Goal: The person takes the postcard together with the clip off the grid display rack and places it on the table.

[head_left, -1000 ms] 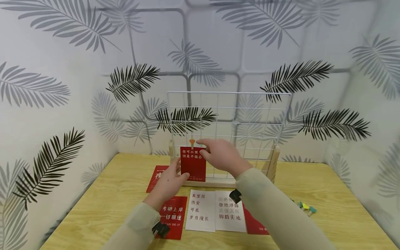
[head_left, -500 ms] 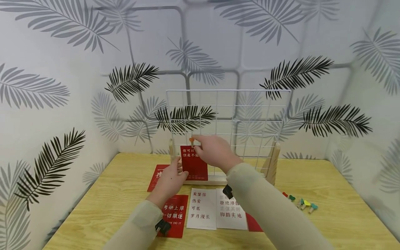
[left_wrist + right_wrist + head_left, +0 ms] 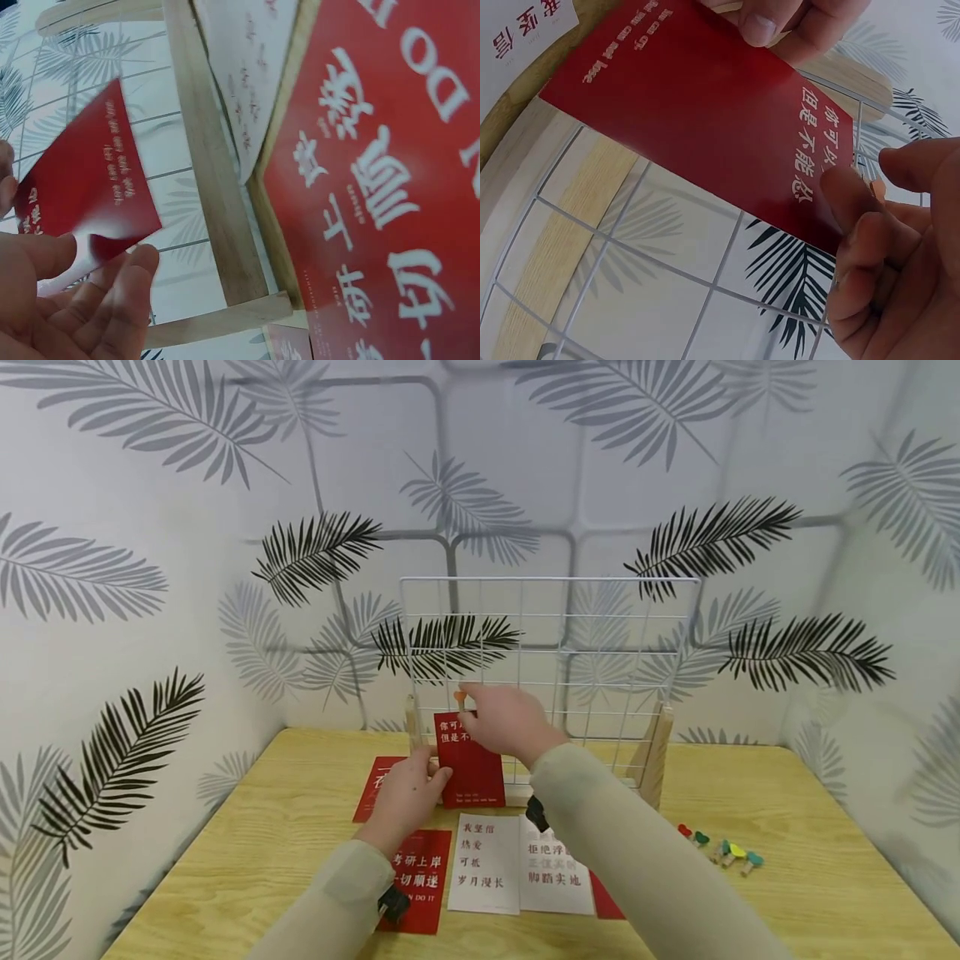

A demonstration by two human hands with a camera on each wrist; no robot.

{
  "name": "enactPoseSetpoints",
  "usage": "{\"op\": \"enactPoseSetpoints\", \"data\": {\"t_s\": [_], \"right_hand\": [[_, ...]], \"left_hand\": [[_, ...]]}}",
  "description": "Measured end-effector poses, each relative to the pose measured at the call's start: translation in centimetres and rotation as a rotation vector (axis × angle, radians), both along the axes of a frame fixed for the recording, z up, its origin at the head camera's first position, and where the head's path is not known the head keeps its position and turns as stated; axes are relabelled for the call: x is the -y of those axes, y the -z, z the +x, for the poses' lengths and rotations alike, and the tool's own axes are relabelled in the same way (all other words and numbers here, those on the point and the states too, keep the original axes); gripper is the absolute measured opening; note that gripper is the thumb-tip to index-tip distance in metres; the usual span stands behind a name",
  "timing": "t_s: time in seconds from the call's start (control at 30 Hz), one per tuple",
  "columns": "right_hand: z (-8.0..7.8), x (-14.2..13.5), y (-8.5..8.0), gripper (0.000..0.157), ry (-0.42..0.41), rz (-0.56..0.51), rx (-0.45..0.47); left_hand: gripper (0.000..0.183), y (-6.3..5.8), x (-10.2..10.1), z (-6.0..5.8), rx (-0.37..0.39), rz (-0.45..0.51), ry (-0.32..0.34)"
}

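My left hand point(image 3: 408, 789) pinches the left edge of a red card point(image 3: 472, 772) with white lettering, which stands tilted before a white wire grid point(image 3: 547, 579). In the left wrist view, the thumb lies on the front of the card point(image 3: 90, 180) with fingers behind. My right hand point(image 3: 510, 718) is at the card's top edge, thumb and index finger curled about a small wooden clothespin point(image 3: 460, 697) with an orange heart. The right wrist view shows only an orange bit of the clothespin point(image 3: 879, 189) between the fingers. Its jaws are hidden there.
The grid stands in wooden feet point(image 3: 656, 743) on a wooden table point(image 3: 300, 793). Before it lie white cards point(image 3: 483, 893) and red cards point(image 3: 420, 902), with another red card point(image 3: 371, 793) at left. Several coloured clothespins point(image 3: 735, 852) lie at right.
The right hand has moved left onto the orange clothespin, covering some lettering. The red card has tilted and its lower edge has come down slightly. The left hand keeps its hold.
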State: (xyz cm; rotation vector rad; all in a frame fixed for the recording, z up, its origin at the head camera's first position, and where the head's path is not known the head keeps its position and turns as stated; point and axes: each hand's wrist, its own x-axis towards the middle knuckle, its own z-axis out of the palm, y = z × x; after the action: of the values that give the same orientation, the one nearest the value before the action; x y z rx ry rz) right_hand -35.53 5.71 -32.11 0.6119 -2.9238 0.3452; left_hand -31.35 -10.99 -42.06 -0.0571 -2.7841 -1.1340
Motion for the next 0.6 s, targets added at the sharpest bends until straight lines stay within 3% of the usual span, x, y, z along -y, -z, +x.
{"op": "enactPoseSetpoints", "data": {"t_s": [0.3, 0.6], "right_hand": [[-0.4, 0.5, 1.0, 0.036, 0.007, -0.008, -0.139], [-0.1, 0.6, 2.1, 0.028, 0.018, -0.128, -0.253]], "left_hand": [[0.028, 0.3, 0.1, -0.3, -0.043, 0.042, -0.004], [0.016, 0.5, 0.4, -0.4, -0.077, 0.081, 0.029]]}}
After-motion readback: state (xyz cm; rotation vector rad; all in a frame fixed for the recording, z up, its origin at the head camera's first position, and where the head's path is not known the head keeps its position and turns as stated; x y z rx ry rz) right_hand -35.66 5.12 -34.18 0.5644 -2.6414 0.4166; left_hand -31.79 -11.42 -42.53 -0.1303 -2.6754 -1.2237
